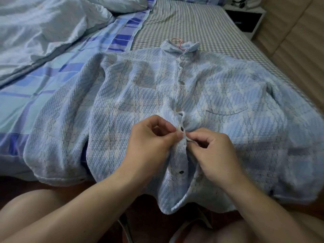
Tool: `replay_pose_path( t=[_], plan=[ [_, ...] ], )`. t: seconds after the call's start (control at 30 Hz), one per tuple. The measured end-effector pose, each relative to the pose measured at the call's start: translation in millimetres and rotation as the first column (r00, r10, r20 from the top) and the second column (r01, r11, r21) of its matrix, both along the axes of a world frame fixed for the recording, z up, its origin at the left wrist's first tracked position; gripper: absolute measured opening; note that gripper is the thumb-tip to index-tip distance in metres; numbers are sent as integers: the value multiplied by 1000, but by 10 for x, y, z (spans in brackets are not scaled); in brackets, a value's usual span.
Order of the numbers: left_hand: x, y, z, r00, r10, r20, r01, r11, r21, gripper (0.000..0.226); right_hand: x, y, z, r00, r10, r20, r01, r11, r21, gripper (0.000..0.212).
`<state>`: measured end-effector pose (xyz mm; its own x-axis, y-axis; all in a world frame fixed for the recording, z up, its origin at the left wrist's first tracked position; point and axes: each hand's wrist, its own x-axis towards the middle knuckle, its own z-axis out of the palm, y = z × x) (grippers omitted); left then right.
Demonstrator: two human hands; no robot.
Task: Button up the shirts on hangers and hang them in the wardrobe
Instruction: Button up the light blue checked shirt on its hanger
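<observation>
The shirt (133,102) lies face up across the bed (201,23), a thick, soft weave in pale blue and white plaid with a ribbed, almost herringbone texture. Its collar points away toward the far end, and a pink hanger (177,41) hook pokes out of the neck. A curved patch pocket (226,109) sits on the chest at the right. The hem droops over the near edge of the mattress, and both sleeves spread wide and rumpled.

Down the middle runs the placket, with small round pale buttons (181,82) fastened from the collar to just above the hands. Lower down the front gapes open, and a dark button (181,172) shows on the left flap.

Both hands meet on the placket about halfway down the shirt. The left hand (149,142) pinches the edge of the left flap between thumb and curled fingers, right at a dark button. The right hand (215,151) pinches the facing edge, fingers curled, knuckles up. The fingertips of the two hands nearly touch, with the bunched cloth between them.

To the left a crumpled light-blue quilt (52,28) with a blue checked border lies on the bed, just beside the shirt's left sleeve. The bare sheet beyond is a fine grey-green gingham. A white nightstand (245,16) stands at the far right corner, against a beige padded wall. The person's bare knees fill the bottom corners.
</observation>
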<state>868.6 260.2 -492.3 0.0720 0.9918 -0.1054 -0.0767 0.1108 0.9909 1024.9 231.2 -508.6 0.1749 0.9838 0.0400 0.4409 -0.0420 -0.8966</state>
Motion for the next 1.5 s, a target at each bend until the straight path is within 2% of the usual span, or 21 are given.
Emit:
replay_pose_path(
  t=[0.07,0.13,0.33,0.5,0.83,1.03,1.17,1.3,1.5],
  plan=[
    [-3,23,0,1000,-2,9,2,1000,0,25,-27,11,23,987,-81,-142,79,997,-19,17],
    [8,30,-14,1000,-20,11,20,1000,-21,26,-21,39,54,967,-124,-222,127,992,1,18],
    [9,31,-57,999,-34,17,35,998,-54,26,-12,-19,139,999,-35,-27,37,995,95,30],
    [-11,17,-52,999,-37,-22,36,999,-21,25,2,-1,108,994,-30,108,16,991,132,20],
    [4,61,-53,999,-28,-31,27,999,-38,25,-45,-20,74,998,-44,41,34,975,221,31],
    [18,50,-64,998,-26,-62,24,999,-26,27,-30,-19,55,986,-59,154,19,969,248,25],
    [12,48,-67,996,-13,-85,11,1000,-20,26,-46,-22,36,965,-65,254,-20,947,320,22],
    [17,52,-81,990,-9,-143,8,1000,-4,27,-69,-35,22,897,-73,435,-109,918,380,17],
    [43,76,-145,960,-17,-279,37,997,69,26,-63,-76,67,803,-90,590,-196,894,404,14]
  ],
)
